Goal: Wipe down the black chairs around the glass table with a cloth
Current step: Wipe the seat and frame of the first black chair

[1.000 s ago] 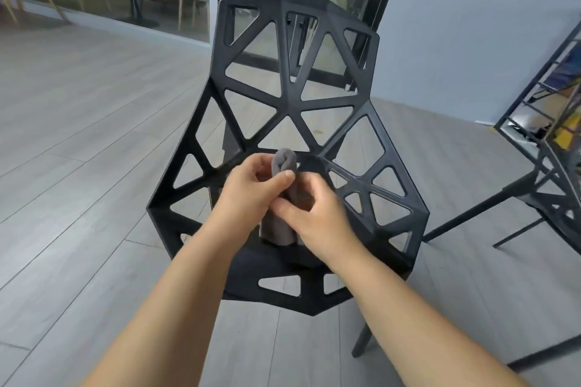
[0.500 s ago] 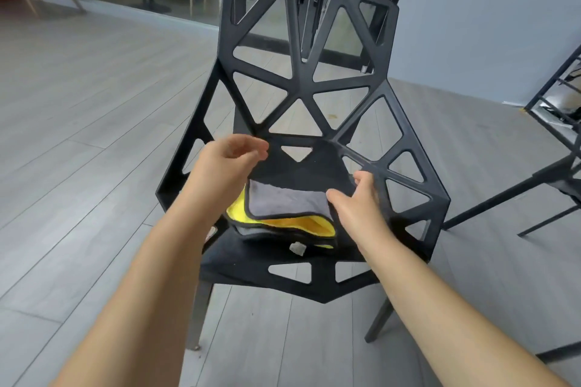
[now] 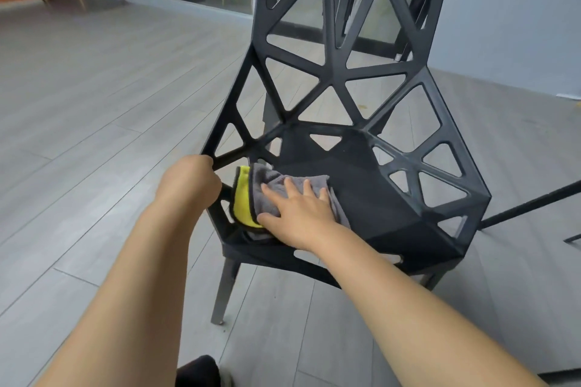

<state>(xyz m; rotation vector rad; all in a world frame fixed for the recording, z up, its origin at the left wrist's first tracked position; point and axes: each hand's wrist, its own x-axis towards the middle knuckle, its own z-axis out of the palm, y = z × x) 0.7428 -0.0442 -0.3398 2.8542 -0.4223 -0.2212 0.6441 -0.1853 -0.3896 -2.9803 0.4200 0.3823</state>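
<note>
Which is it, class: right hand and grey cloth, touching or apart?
Touching. The head view shows the right hand flat on the grey cloth, fingers spread across it.

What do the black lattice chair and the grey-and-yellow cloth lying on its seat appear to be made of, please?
The black lattice chair looks like moulded plastic or coated metal. Its struts form one seamless piece with a matt, faintly shiny surface, so the look leaves it open. The grey-and-yellow cloth looks like plush microfibre: it has a fuzzy nap, soft folds and a dark stitched edge.
</note>
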